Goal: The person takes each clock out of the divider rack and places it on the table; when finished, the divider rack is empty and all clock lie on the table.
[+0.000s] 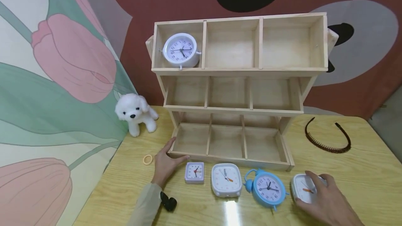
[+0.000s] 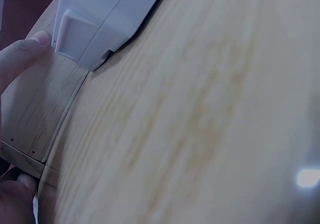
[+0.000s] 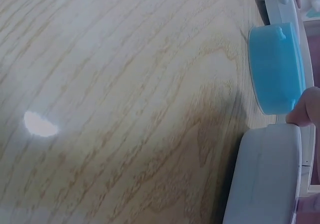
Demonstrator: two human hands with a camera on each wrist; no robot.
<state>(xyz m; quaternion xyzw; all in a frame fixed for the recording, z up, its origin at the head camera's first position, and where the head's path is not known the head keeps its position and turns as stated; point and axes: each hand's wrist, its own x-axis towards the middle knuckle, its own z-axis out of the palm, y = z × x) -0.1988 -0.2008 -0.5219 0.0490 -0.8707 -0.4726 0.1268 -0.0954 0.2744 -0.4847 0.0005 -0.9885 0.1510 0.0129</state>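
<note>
A three-tier wooden shelf (image 1: pixel 229 161) with divided compartments stands on the table. My left hand (image 1: pixel 165 163) holds its lower left corner, thumb along the front board and fingers at the side. The thumb (image 2: pixel 22 56) shows against that board in the left wrist view. At the right, my right hand (image 1: pixel 328 198) grips a white square alarm clock (image 1: pixel 302 186) by its sides. Beside it lies a blue round alarm clock (image 1: pixel 269 188), face up. Farther left are another white square clock (image 1: pixel 226 180) and a small lilac square clock (image 1: pixel 194 172), near my left thumb.
A white round alarm clock (image 1: pixel 180 50) leans in the shelf's top left compartment. A white plush dog (image 1: pixel 136 114) stands left of the shelf, with a small tan ring (image 1: pixel 147 159) in front. A dark toothed headband (image 1: pixel 329 147) lies on the table (image 1: pixel 370 170) to the right.
</note>
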